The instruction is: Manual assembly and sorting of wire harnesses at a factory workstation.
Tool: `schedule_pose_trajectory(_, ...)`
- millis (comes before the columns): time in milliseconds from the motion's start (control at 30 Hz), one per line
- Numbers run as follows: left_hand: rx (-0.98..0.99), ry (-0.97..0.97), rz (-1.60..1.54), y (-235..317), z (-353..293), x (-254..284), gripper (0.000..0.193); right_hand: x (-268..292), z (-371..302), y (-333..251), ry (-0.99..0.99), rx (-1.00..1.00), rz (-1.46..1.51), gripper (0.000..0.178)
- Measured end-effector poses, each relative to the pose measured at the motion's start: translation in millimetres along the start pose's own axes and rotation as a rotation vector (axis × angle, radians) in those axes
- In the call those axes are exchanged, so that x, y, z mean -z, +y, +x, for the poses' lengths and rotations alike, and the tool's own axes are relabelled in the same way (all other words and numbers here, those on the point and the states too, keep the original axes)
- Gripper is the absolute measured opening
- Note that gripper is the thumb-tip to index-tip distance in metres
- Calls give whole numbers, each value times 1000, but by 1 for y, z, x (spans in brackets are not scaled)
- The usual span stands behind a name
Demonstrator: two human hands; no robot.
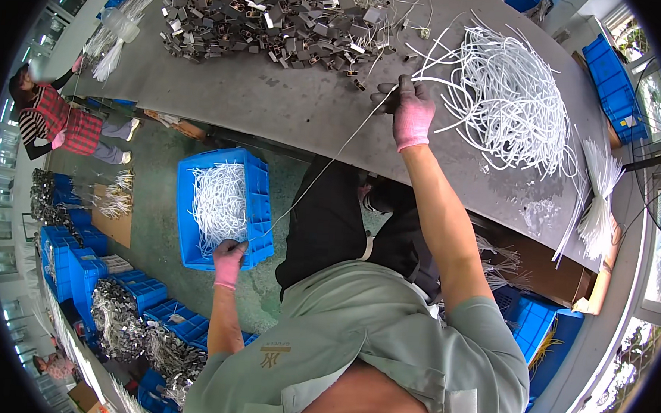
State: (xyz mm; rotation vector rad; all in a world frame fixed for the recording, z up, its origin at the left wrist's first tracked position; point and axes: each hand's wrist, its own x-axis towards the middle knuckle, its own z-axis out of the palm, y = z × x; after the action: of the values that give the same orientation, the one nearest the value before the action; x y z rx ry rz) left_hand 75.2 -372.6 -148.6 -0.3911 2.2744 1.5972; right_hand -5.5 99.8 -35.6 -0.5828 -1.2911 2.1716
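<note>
Thin pale wire [333,159] is running slantwise between your two hands, leaving the fingertips of your right hand [412,112] above the table [306,104] and dropping toward your left hand [229,261] at the near corner of the blue crate [260,203]. Your right hand is closing narrowly, pinching the wire in its fingertips. Your left hand is sitting low at the crate's rim, its fingers bunching near the wire's lower end; whether they are gripping it, you cannot tell from here.

Pulling hard could be the main risk: a slick wire might be slipping through gloved fingers, or its fine end might be straining. The tangled heap of white cables [512,100], lying just right of your right hand, could be snagging a strand if you are lifting carelessly, and the crate's rim by your left hand could be catching the slack.

The heap's strands are looking smooth, glossy and springy, curling in loose loops. Beyond and left of your right hand, dark blocky parts [280,24] are piling up, hard-edged and angular. Beside your left hand, short white pieces [220,201] are filling the ribbed plastic crate.
</note>
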Motion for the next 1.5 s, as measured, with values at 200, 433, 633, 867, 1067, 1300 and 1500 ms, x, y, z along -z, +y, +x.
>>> schedule_pose_trajectory(200,106,-91,-323,16,0,-22,22,10,-10,-9,-179,-145,-85,28)
schedule_pose_trajectory(433,77,-154,-357,64,-7,-92,26,3,-55,-23,-539,-140,-379,22)
schedule_pose_trajectory(633,56,-114,-383,106,-4,-130,24,3,-53,-53,-426,-81,-352,17)
schedule_pose_trajectory(867,36,-379,-610,158,-14,-175,19,-7,-108,-18,-549,-258,-525,15)
schedule_pose_trajectory(1067,-223,-635,-520,177,-22,-195,27,17,-69,-40,-565,-248,-326,17)
schedule_pose_trajectory(1300,-154,-476,-558,206,-2,-243,34,6,-96,-43,-431,-278,-472,18)
schedule_pose_trajectory(1500,-830,-306,-78,264,24,-298,42,48,-19,-59,-272,-190,-518,27)
